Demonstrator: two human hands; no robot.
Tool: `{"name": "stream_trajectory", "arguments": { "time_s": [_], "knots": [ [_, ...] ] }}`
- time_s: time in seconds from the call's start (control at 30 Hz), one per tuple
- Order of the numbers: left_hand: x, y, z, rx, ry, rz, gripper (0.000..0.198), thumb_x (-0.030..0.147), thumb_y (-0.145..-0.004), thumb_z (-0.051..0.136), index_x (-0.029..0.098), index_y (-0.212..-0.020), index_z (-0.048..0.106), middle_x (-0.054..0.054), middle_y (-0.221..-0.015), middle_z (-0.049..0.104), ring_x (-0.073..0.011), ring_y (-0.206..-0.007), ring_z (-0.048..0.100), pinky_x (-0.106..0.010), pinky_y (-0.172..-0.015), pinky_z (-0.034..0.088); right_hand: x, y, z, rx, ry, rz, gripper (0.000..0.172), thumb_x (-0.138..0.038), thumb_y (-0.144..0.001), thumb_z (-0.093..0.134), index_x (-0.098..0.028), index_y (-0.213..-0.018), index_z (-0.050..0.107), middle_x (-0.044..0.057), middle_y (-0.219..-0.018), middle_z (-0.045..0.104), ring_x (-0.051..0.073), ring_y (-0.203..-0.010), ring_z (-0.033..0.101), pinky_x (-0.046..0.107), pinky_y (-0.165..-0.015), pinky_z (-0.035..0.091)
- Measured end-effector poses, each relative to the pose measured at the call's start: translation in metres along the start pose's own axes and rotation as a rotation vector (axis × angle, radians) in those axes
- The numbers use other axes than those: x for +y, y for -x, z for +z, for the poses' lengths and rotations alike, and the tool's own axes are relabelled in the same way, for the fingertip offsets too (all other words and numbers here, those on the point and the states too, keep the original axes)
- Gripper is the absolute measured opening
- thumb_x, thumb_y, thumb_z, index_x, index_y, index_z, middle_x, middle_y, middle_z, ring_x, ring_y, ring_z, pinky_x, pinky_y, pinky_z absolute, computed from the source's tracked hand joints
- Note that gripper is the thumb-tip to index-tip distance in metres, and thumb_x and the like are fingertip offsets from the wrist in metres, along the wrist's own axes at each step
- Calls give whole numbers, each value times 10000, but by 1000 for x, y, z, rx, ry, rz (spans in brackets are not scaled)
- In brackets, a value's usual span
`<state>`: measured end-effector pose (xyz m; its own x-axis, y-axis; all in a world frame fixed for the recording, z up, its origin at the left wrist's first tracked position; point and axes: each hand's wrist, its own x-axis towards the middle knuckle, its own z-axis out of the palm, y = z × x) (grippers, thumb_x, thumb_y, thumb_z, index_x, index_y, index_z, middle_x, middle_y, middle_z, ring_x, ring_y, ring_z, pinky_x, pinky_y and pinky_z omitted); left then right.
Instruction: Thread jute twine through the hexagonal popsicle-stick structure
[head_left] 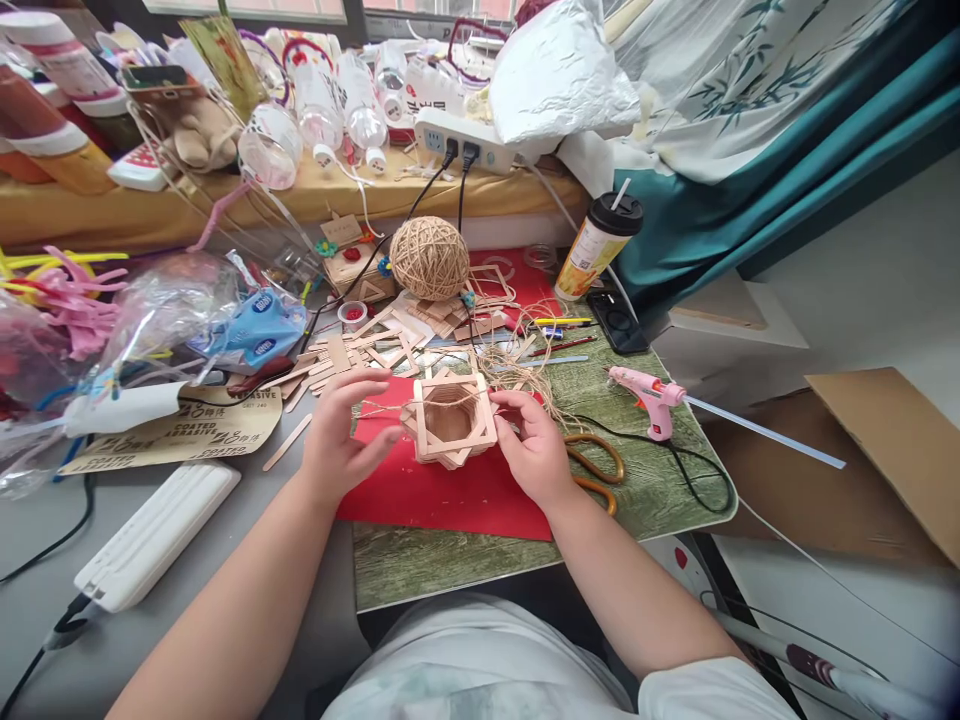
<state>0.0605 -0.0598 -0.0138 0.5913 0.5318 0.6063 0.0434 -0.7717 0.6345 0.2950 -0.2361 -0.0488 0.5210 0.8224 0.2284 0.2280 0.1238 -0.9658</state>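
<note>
A small basket of stacked wooden craft sticks (459,447) stands on a red sheet (442,500) in front of me, its hollow middle facing up. A strand of jute twine (450,404) runs across its top and out past the left side. My left hand (341,435) is open to the left of the basket, thumb and fingers apart around the strand's loose end, not gripping it. At the basket's right corner my right hand (534,445) is closed, thumb and forefinger pinching the twine against the upright there. The tips of its other fingers are curled and partly hidden.
Behind the basket lie loose craft sticks (337,355) and a twine ball (429,258). To the right are scissors (600,460), a pink glue gun (654,398), a phone (616,322) and a drink cup (596,250). A white power strip (157,535) lies at left.
</note>
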Motion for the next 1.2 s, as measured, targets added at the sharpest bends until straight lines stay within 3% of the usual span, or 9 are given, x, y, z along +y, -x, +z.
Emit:
{"name": "stream_trajectory", "arguments": {
  "time_s": [0.13, 0.3, 0.7, 0.93, 1.2],
  "knots": [
    [-7, -6, -7, -186, 3, -60, 333, 251, -1014, 672, 270, -1344, 635, -98, -1297, 731, -272, -1263, 691, -463, -1123, 544, -2, 2, -2, 6, 2, 7, 261, -412, -1084, 609, -296, -1293, 716, 89, -1317, 748, 262, -1205, 730, 466, -1083, 605],
    [-6, -9, -9, -372, -52, -74, 292, 184, -1031, 550, 243, -1282, 687, -77, -1218, 763, -228, -1118, 724, -362, -995, 566, 0, 3, 1, 5, -37, 96, 352, -464, -982, 756, -280, -1270, 674, 84, -1254, 747, 247, -1090, 746, 430, -978, 648],
    [-6, -9, -6, -387, -30, -57, 207, 157, -999, 592, 247, -1151, 700, -36, -1035, 759, -193, -982, 700, -326, -898, 550, 8, 4, 6, 19, -60, 102, 316, -341, -982, 699, -284, -1279, 609, 83, -1250, 699, 236, -1085, 730, 402, -913, 651],
    [-5, -10, -5, -386, -42, -90, 94, 197, -1008, 586, 234, -1035, 668, -26, -964, 727, -178, -921, 680, -313, -854, 540, 10, 5, 7, 6, -49, 96, 313, -328, -990, 673, -279, -1291, 604, 85, -1237, 700, 235, -1082, 721, 399, -911, 644],
    [-11, -9, -6, -451, -166, -111, 103, 251, -990, 587, 235, -1034, 679, -32, -949, 751, -197, -905, 699, -327, -811, 535, 9, 4, 6, -7, -45, 89, 316, -351, -996, 668, -279, -1296, 600, 86, -1220, 708, 237, -1062, 724, 398, -890, 647]
  ]
}}
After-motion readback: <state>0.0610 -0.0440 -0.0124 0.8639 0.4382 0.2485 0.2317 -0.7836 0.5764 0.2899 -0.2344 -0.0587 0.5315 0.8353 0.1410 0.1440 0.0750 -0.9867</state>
